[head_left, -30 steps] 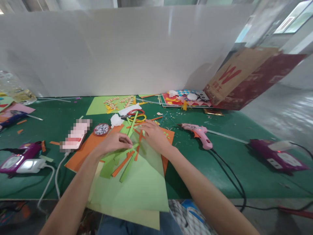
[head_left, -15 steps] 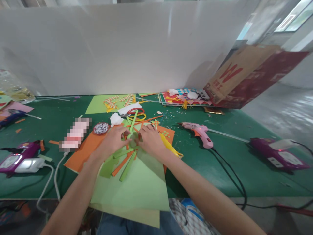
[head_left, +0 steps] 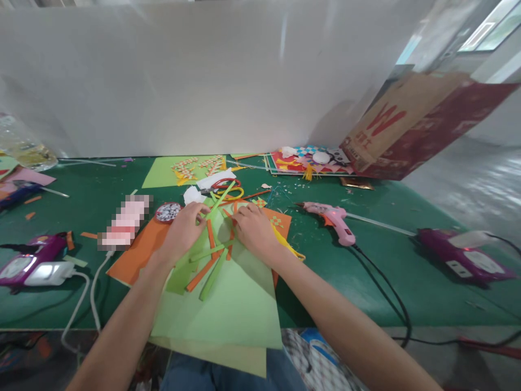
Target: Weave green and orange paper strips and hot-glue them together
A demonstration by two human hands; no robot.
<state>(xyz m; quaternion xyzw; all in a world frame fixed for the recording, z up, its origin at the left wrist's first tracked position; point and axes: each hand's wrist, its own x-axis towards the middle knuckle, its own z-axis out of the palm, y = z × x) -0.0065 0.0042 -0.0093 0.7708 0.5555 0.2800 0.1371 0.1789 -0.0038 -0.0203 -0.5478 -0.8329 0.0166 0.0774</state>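
Observation:
In the head view my left hand has its thumb and fingers closed on a narrow green paper strip, which slants up to the right. My right hand is bent, its fingertips closed at an orange paper strip; they partly cover it. Below and between the hands, several orange and green strips lie crossed on a light green paper sheet. An orange sheet shows under it. Just beyond the hands lie scissors with red and yellow handles.
A pink glue gun lies to the right, its cord trailing off the table edge. Purple power strips stand at both sides. A round tin, a blurred-out phone-like object and a leaning paper bag are around.
My hands have moved slightly apart, the left one going left. The green strip at my left hand has tilted further right, and orange strips now show between the hands.

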